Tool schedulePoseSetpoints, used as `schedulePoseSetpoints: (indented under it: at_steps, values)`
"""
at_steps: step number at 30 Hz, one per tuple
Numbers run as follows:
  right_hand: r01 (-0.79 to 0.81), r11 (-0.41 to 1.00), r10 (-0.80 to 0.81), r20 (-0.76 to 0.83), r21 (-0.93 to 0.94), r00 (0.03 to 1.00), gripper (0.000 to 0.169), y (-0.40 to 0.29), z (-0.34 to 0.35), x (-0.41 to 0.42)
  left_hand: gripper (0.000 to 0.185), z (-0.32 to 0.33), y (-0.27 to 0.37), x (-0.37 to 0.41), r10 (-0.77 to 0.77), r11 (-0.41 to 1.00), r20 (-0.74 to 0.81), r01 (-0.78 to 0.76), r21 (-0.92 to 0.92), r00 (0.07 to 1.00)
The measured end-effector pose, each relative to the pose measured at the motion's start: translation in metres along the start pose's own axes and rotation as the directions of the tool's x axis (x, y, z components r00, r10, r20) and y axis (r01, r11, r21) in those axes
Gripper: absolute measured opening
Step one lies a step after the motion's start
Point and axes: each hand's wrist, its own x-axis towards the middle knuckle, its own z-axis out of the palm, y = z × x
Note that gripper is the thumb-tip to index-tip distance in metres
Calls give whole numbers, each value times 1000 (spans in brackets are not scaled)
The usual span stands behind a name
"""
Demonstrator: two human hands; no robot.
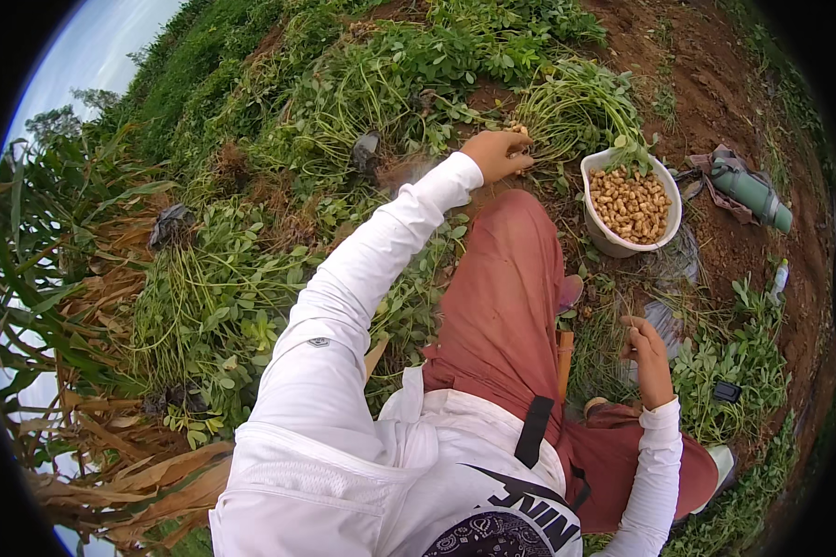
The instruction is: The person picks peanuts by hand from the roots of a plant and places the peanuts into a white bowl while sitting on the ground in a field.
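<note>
My left hand [498,154] reaches to the root end of an uprooted peanut plant [575,104], with a few pale pods [519,129] at its fingertips. Its fingers are bent, and I cannot tell whether they grip anything. Beside the plant stands a white plastic bucket [592,167] holding many peanuts in their shells [630,205], some leaves hanging over its rim. My right hand [648,358] is raised over the grass below the bucket, fingers curled. A thin dry stem shows at its fingertips; whether it is held is unclear.
Heaped peanut plants [230,292] cover the ground at left, near dry corn stalks [125,487]. At right on bare soil lie a green bottle [749,188] on cloth, a small clear bottle [780,276] and a black object [726,391]. An orange-brown bar [564,362] shows between my legs.
</note>
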Motion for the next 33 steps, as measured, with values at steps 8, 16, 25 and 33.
schedulePoseSetpoints:
  at_steps: [8, 16, 25, 33]
  values:
    - [219, 974, -228, -202, -66, 952, 26, -19, 12, 22, 44, 117, 167, -23, 511, 850, 357, -522, -74, 782]
    - [189, 898, -344, -368, -398, 864, 17, 31, -28, 47, 22, 186, 159, -10, 524, 852, 373, -470, -231, 766]
    - [10, 999, 7, -375, 42, 927, 21, 46, -65, 64, 41, 243, 149, -43, 295, 776, 865, -630, 31, 406]
    - [256, 966, -230, -373, 21, 899, 46, -45, -24, 127, 43, 136, 123, -2, 496, 867, 139, -499, -17, 857]
